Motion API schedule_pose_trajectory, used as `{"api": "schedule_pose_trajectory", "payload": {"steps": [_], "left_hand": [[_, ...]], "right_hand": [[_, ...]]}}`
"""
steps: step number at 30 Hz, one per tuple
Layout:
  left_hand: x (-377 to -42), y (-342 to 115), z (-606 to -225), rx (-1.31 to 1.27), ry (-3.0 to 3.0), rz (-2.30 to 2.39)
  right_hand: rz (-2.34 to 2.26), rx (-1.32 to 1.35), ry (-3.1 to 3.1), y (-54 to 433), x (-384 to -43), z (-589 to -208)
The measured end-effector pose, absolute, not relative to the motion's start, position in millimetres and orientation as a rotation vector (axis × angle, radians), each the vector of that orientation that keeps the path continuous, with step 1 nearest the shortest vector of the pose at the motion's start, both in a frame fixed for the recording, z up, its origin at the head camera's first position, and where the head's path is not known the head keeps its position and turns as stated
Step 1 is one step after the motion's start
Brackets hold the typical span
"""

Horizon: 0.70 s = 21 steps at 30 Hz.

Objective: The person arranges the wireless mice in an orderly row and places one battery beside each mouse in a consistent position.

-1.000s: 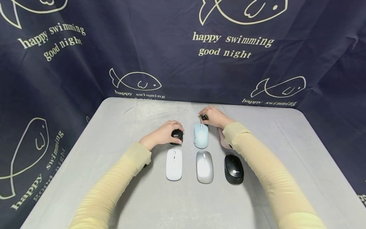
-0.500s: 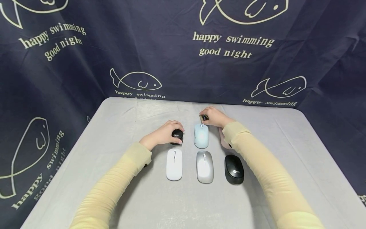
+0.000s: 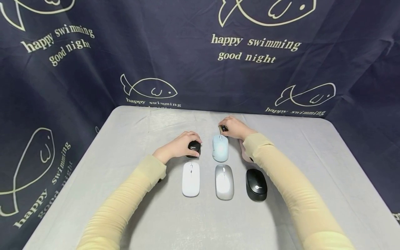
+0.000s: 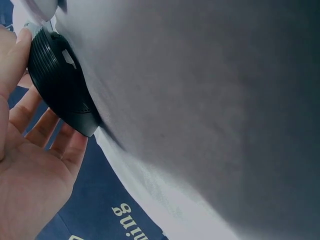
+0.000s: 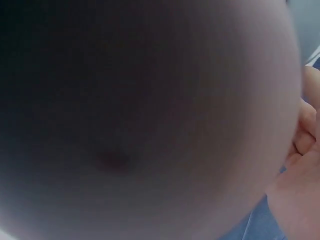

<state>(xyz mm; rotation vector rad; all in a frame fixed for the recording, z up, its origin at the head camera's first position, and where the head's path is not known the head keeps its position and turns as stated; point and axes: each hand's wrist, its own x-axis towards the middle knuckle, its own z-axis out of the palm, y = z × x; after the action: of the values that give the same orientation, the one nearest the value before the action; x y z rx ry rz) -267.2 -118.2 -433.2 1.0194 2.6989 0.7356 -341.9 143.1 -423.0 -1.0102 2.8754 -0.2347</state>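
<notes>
My left hand (image 3: 177,145) holds a black mouse (image 3: 194,147) on the table, thumb on its near side and fingers over the far side. The left wrist view shows the ribbed flank of this black mouse (image 4: 57,77) between thumb and fingers. Farther back, my right hand (image 3: 235,127) grips a black-and-gold mouse (image 3: 223,128), mostly hidden by the fingers. Just in front of it lies a pale blue mouse (image 3: 220,148). A pink mouse (image 3: 245,152) shows partly from under the right sleeve. In the right wrist view, a big blurred rounded surface hides most of the right hand (image 5: 300,185).
Nearer me stand a white mouse (image 3: 191,179), a silver mouse (image 3: 224,182) and another black mouse (image 3: 256,184) in a row. A small dark bit (image 3: 159,180) peeks out by the left sleeve. A dark blue fish-print curtain (image 3: 200,55) rises behind the grey-covered table (image 3: 200,222).
</notes>
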Motion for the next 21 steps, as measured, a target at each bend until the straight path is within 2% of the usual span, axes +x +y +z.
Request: {"api": "schedule_pose_trajectory", "payload": {"steps": [21], "left_hand": [[-268.6, -119.5, -435.6, 1.03, 2.704, 0.742]], "right_hand": [[-0.423, -0.942, 2.901, 143.5, -341.2, -416.1]]}}
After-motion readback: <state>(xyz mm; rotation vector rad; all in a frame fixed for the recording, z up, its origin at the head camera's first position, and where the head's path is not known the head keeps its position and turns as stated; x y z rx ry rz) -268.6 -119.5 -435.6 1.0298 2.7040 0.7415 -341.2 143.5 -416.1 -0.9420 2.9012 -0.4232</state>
